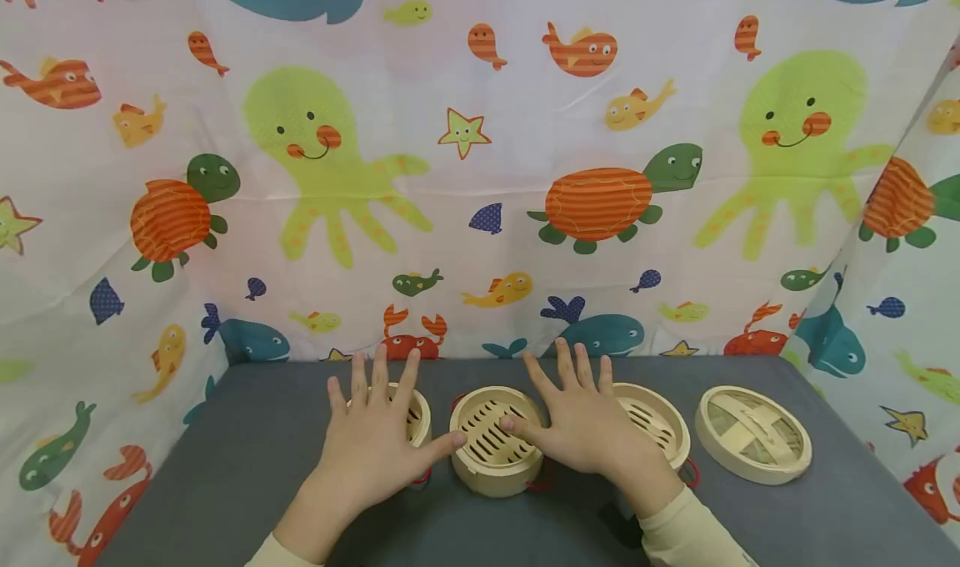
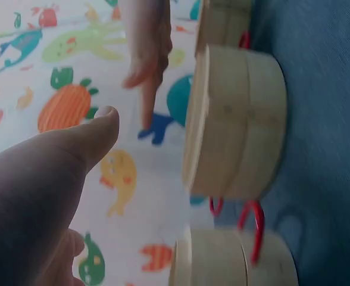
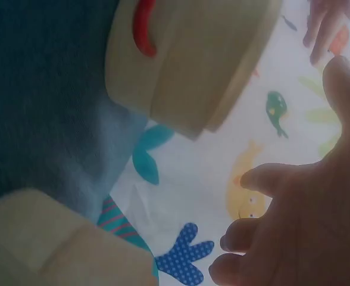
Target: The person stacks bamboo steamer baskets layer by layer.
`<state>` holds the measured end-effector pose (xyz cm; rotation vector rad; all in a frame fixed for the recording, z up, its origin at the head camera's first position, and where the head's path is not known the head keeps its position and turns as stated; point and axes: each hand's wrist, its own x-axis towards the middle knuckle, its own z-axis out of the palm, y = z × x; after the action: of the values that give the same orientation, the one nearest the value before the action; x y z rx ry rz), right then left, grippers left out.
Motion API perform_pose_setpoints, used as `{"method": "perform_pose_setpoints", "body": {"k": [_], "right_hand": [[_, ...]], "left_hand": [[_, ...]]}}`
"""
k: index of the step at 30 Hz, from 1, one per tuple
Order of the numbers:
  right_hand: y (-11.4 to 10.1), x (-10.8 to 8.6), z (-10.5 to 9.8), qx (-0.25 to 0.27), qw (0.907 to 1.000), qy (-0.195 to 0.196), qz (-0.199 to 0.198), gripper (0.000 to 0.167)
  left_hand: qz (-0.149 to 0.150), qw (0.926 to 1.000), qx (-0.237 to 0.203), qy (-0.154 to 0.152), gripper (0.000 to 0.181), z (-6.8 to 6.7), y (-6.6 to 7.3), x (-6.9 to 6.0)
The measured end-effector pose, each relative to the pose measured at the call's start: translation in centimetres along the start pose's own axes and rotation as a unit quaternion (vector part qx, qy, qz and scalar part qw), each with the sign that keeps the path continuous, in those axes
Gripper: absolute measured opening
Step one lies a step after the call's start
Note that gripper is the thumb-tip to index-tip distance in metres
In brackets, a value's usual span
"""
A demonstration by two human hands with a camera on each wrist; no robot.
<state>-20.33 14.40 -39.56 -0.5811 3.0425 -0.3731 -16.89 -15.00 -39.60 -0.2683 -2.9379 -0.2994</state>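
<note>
My left hand (image 1: pixel 375 442) is spread flat in the air over the left bamboo steamer basket (image 1: pixel 424 421), hiding much of it. My right hand (image 1: pixel 585 423), fingers also straight and apart, hovers between the middle steamer basket (image 1: pixel 495 477) and the right steamer basket (image 1: pixel 663 417). Neither hand holds anything. Slotted bases show inside the baskets, and red loops stick out at their sides. The left wrist view has the left thumb (image 2: pixel 80 143) well apart from a basket (image 2: pixel 234 119). In the right wrist view, the right hand (image 3: pixel 306 220) is likewise apart from a basket (image 3: pixel 181 59).
A round bamboo lid (image 1: pixel 753 434) with a crossing strap lies at the right on the dark grey tabletop (image 1: pixel 255 434). Behind and at both sides hangs a white curtain (image 1: pixel 510 75) printed with sea animals. A small black object (image 1: pixel 621 524) lies beside the right forearm.
</note>
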Motion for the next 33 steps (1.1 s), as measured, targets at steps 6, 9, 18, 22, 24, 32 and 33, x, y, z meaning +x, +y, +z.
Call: {"method": "perform_pose_setpoints", "body": {"k": [6, 9, 18, 22, 24, 32, 33], "right_hand": [[-0.4, 0.3, 0.6, 0.014, 0.9998, -0.008, -0.008, 0.102], [-0.7, 0.3, 0.8, 0.031, 0.9993, -0.016, -0.015, 0.102], [-1.4, 0.5, 1.7, 0.103, 0.9926, -0.064, -0.008, 0.105], [-1.7, 0.7, 2.2, 0.126, 0.9888, -0.079, -0.010, 0.109], [-1.8, 0.8, 2.5, 0.134, 0.9877, -0.079, -0.015, 0.111], [-1.6, 0.8, 2.6, 0.173, 0.9799, -0.093, -0.034, 0.129], [-1.5, 0.9, 2.5, 0.179, 0.9783, -0.099, -0.035, 0.132]], "left_hand": [[-0.029, 0.9993, -0.024, 0.004, 0.130, 0.2, -3.2, -1.2], [-0.044, 0.9986, -0.030, -0.003, 0.133, 0.5, -4.6, -1.9], [-0.071, 0.9969, -0.033, -0.012, 0.141, 1.8, -8.3, -4.3], [-0.087, 0.9924, -0.078, -0.039, 0.147, 2.9, -9.3, -4.9], [-0.097, 0.9869, -0.115, -0.060, 0.149, 3.3, -9.7, -5.1], [-0.116, 0.9713, -0.187, -0.090, 0.145, 4.8, -10.4, -5.0], [-0.117, 0.9711, -0.189, -0.086, 0.144, 4.9, -10.5, -4.9]]}}
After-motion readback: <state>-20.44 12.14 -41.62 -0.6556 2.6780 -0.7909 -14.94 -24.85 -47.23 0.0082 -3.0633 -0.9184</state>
